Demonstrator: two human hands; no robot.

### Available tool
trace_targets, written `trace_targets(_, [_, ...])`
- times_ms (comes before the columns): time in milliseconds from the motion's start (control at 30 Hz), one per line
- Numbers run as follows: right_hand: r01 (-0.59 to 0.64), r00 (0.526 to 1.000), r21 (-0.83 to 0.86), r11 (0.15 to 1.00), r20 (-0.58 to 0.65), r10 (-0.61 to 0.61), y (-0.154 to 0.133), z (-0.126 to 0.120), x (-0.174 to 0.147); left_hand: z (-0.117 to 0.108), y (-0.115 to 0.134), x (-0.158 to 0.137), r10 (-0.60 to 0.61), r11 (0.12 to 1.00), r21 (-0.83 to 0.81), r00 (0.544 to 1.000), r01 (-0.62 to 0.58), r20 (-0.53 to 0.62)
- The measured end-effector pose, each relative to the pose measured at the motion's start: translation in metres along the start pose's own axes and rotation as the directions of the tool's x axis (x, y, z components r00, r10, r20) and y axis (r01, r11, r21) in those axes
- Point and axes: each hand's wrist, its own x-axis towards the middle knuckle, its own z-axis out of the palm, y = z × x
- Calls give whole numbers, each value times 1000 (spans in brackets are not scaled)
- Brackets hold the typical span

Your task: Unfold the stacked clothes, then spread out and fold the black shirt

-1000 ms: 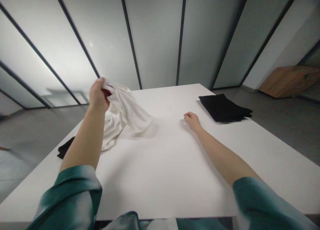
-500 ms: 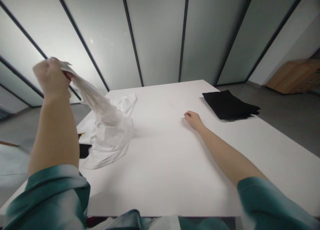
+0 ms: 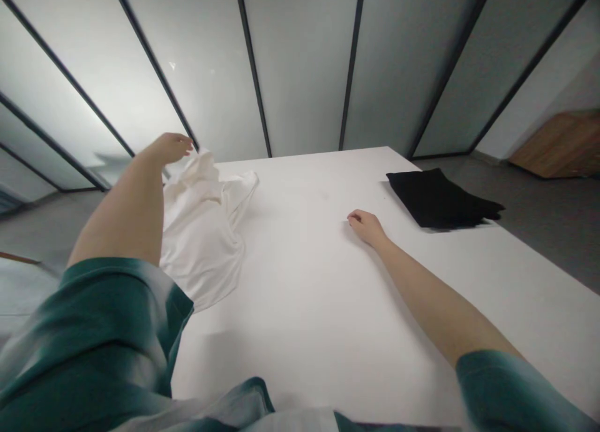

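Nearest, a green and white left sleeve [image 3: 107, 332] covers the table's near left corner, and a matching right sleeve [image 3: 506, 388] lies across its near right side. The table [image 3: 300, 307] is white, smooth and matte, with soft grey shadows in front of the person. Toward the middle, the right hand [image 3: 368, 227] rests low over the surface, fingers curled in together, its shadow just beside it. On the left lies the white cloth [image 3: 204, 251], rumpled, spread from the middle toward the far edge. The left hand [image 3: 173, 147] is at its far, raised end, fingers stretched to the right; whether they grip the cloth I cannot tell. On the far right sits black cloth [image 3: 440, 197], flat and layered, its right corner reaching past the edge. Beyond is grey floor [image 3: 557, 241], with a wooden cabinet [image 3: 562, 147] at right. Farthest stand frosted panels [image 3: 304, 69] between dark bars [image 3: 254, 69], brighter at left, dimmer at right.
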Motion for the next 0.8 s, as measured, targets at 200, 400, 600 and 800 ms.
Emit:
trace_targets(200, [25, 1000, -68, 997, 19, -24, -1, 3, 1, 27, -49, -61, -479, 768, 607, 812, 204, 333])
trace_targets(400, [22, 999, -95, 995, 28, -20, -1, 3, 2, 51, -76, -128, -521, 711, 703, 692, 27, 500])
trace_targets(600, [10, 1000, -43, 999, -1, -10, -2, 5, 1, 101, -27, -132, -181, 898, 439, 896, -18, 407])
trace_targets(800, [-29, 933, -109, 994, -359, -12, 6, -27, 18, 202, 51, -191, 86, 979, 101, 808, -177, 582])
